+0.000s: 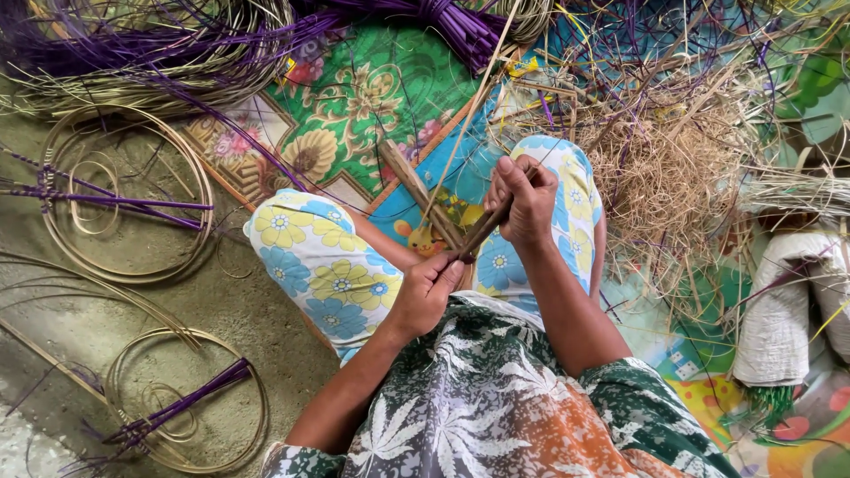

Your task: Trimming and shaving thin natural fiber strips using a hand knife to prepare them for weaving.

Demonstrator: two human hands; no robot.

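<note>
Left hand (429,288) closed in a grip on the near end of a dark knife handle (482,232); right hand (524,202) closed around its far end and a thin pale cane strip (469,115) running far-right over the lap; a wooden stick (416,190) lies between the knees; coiled cane hoops (124,199) on the floor, left; purple strip bundle (443,22) far; loose shavings heap (673,168) right.
</note>
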